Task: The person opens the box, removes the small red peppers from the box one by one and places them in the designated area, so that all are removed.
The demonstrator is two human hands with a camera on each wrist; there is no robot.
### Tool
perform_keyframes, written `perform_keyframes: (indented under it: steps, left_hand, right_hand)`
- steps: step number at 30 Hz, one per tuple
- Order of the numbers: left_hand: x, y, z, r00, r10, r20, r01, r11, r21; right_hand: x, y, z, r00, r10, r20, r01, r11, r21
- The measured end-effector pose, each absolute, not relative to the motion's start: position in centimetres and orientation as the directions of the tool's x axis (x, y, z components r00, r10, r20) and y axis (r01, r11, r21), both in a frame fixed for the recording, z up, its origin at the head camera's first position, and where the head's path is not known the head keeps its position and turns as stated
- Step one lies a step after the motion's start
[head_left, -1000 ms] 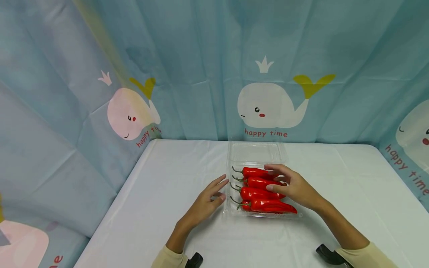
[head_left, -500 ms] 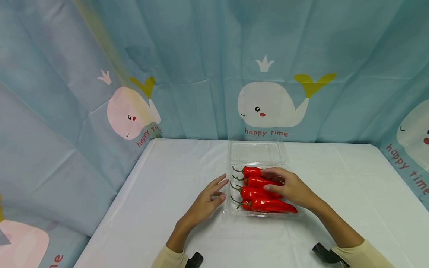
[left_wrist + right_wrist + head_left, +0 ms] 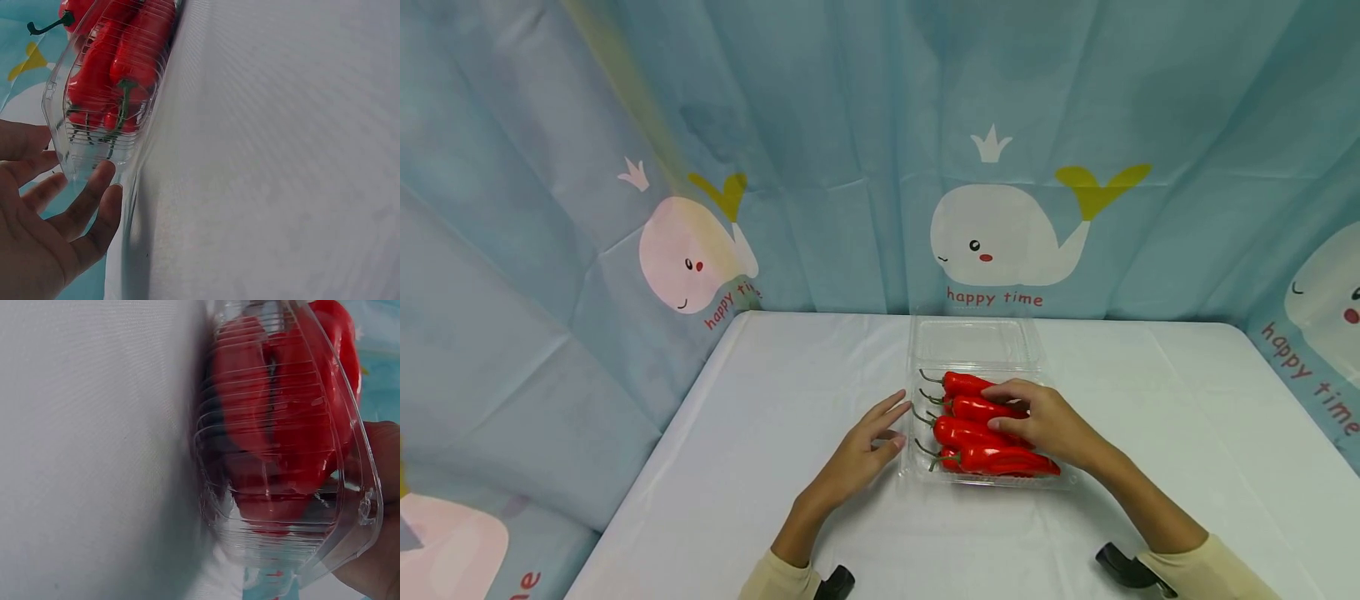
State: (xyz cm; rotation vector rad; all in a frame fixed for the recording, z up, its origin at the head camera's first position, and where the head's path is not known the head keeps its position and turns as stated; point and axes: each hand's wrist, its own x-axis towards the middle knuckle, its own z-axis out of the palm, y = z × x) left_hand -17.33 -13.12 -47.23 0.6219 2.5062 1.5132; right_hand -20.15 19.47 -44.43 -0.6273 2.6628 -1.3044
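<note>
Peppers (image 3: 981,433) packed in clear tray (image 3: 912,467), frame centre.
Right hand (image 3: 1048,425) grips top peppers; left hand (image 3: 861,450), fingers relaxed, steadies tray's side on bench (image 3: 775,467).

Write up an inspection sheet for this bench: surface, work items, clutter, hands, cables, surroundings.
Surface: table under a white cloth, lightly creased.
Work items: clear plastic clamshell box, lid open and lying back toward the curtain; red chili peppers packed side by side in the box, green stems pointing left.
Clutter: nothing seen.
Hands: left hand flat on the cloth, fingertips at the box's left wall; right hand rests on the peppers, fingers curled over them.
Cables: nothing seen.
Surroundings: blue whale-print curtain reading "happy time" behind and to both sides.
</note>
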Motion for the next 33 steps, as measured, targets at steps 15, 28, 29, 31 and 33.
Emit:
perform_keyframes:
  steps: [15,28,29,31,33]
  left_hand:
    - [-17.21,-13.13,-47.21,-0.904,0.42,0.077,0.26,0.4,0.879]
    - [-17.16,-13.11,-47.19,-0.908,0.413,0.073,0.258,0.412,0.874]
    - [-17.17,-13.12,-47.19,-0.908,0.413,0.074,0.258,0.411,0.875]
    - [-17.18,-13.14,-47.18,-0.907,0.414,0.074,0.257,0.405,0.877]
    - [-17.2,-13.17,-47.18,-0.906,0.416,0.076,0.257,0.4,0.879]
  right_hand:
    - [-20.15,19.01,-44.28,-0.924,-0.38,0.04,-0.281,0.603,-0.746]
    - [-20.09,18.72,-43.94,-0.927,-0.373,0.03,-0.276,0.627,-0.729]
    - [-20.08,18.7,-43.9,-0.927,-0.374,0.029,-0.276,0.625,-0.73]
    - [-20.08,18.7,-43.85,-0.926,-0.376,0.025,-0.271,0.619,-0.737]
    - [-20.09,18.76,-43.82,-0.924,-0.381,0.022,-0.269,0.611,-0.745]
